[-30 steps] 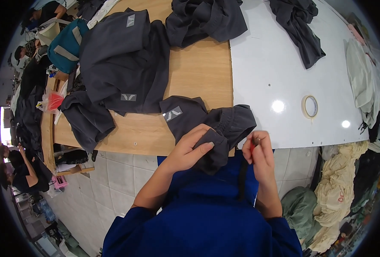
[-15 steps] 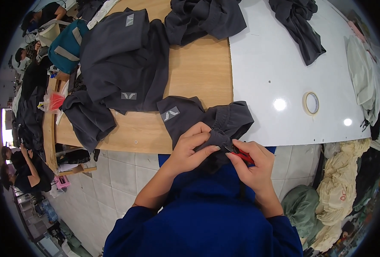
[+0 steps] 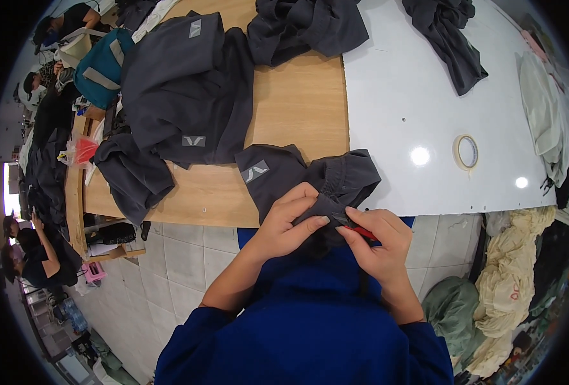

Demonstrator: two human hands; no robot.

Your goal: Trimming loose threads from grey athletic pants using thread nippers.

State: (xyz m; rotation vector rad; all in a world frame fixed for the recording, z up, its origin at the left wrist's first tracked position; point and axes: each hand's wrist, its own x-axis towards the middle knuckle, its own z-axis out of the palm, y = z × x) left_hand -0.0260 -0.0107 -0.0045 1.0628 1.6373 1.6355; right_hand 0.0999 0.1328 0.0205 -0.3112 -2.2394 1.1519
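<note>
A dark grey garment [image 3: 278,172] with gathered elastic and a silvery patch lies over the near table edge. My left hand [image 3: 289,221] pinches a fold of it between thumb and fingers. Close beside, my right hand [image 3: 379,240] is closed around small red-handled thread snips [image 3: 362,233]. Their tip points left at the pinched cloth; whether it touches the fabric I cannot make out. Fingers cover most of the snips, and the garment's lower part hangs in front of my blue top.
A large dark grey garment pile [image 3: 182,96] and a smaller piece [image 3: 133,176] lie on the wooden table [image 3: 297,96]. On the white board [image 3: 400,160] rests a tape roll [image 3: 466,152]. Cream cloth bundles [image 3: 512,269] stand at right. Other people [image 3: 37,253] sit far left.
The right hand has shifted slightly and turned, so less of the red snips shows. My left hand still holds the cloth in nearly the same place.
</note>
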